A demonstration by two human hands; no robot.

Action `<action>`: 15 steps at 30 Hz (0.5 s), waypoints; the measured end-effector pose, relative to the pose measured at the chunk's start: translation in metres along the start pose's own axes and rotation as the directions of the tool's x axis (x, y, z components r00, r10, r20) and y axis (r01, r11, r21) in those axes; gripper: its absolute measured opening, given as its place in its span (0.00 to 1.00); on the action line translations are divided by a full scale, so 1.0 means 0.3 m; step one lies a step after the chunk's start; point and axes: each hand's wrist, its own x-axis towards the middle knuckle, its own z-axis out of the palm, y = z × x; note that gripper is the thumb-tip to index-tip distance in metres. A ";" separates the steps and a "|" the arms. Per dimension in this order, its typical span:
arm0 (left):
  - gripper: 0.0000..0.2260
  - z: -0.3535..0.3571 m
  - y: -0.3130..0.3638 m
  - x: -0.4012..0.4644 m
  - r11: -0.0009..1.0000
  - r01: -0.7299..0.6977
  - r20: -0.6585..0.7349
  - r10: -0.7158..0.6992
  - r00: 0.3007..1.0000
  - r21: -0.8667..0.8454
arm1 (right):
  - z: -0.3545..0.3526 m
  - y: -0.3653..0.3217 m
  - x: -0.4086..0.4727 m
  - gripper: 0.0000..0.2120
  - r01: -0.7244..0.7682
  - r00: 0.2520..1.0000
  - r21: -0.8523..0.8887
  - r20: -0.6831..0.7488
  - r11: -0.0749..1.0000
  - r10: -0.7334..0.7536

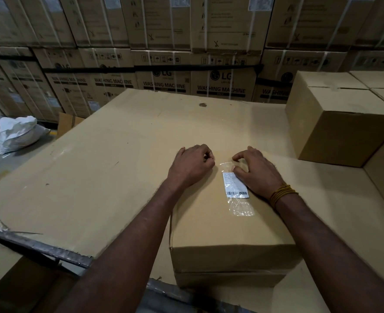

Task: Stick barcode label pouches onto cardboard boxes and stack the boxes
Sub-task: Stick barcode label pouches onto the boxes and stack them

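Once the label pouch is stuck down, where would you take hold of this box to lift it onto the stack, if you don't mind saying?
Probably by its two opposite side faces, one hand from each side, low down. The box is wide with a flat, closed top and shows no handles. The label pouch lies on top, so keep palms off it. The left hand and right hand already rest on top, apart.

Bare forearms, yellow-brown cord bracelet (pixel 281 195) wound round right wrist

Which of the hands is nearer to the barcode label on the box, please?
Right. The right hand rests on the barcode label, fingers on its upper edge; the left hand lies curled on the box beside it.
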 end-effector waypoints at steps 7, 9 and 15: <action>0.02 -0.004 0.004 -0.005 1.000 -0.001 0.019 0.001 1.000 0.000 | 0.000 0.002 -0.003 0.13 0.010 1.000 -0.007 -0.024 1.000 -0.010; 0.03 -0.003 0.004 -0.005 1.000 0.002 0.017 -0.002 1.000 -0.001 | -0.002 0.001 -0.005 0.14 0.015 0.999 -0.002 -0.031 1.000 -0.015; 0.03 0.000 0.000 -0.001 1.000 -0.007 -0.002 0.007 1.000 0.000 | -0.002 -0.004 -0.006 0.07 0.014 0.999 -0.003 -0.045 1.000 -0.014</action>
